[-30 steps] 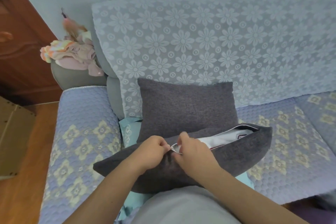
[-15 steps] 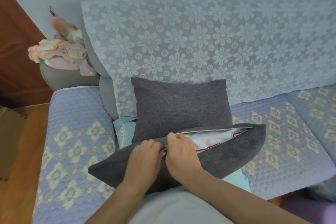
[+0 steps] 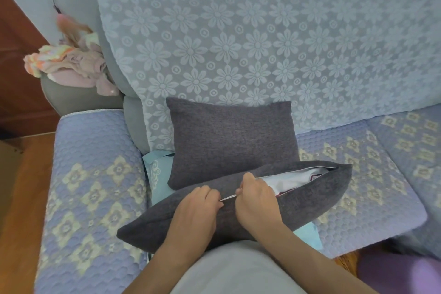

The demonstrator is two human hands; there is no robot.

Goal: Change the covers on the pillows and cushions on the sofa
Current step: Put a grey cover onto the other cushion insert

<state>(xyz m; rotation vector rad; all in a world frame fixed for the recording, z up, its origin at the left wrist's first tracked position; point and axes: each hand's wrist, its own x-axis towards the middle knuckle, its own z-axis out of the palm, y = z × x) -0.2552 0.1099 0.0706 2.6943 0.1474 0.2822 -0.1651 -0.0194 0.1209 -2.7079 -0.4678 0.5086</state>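
We hold the grey cushion (image 3: 310,198) in front of the upright grey pillow (image 3: 231,138) on the sofa (image 3: 358,174). Our left hand (image 3: 195,210) pinches the cover's zipper seam, and our right hand (image 3: 255,196) pinches the zipper beside its white insert (image 3: 291,179).

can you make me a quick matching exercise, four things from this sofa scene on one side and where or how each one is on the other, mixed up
Things:
1. front grey cushion
2. back grey cushion
3. pile of pink clothes
4. floral lace throw

Places or states:
A. draped over the sofa backrest
B. heaped on the armrest top
C. zip partly open, white inner showing, both hands on it
D. leaning upright against the backrest, closed

Pairs: 1-C, 2-D, 3-B, 4-A
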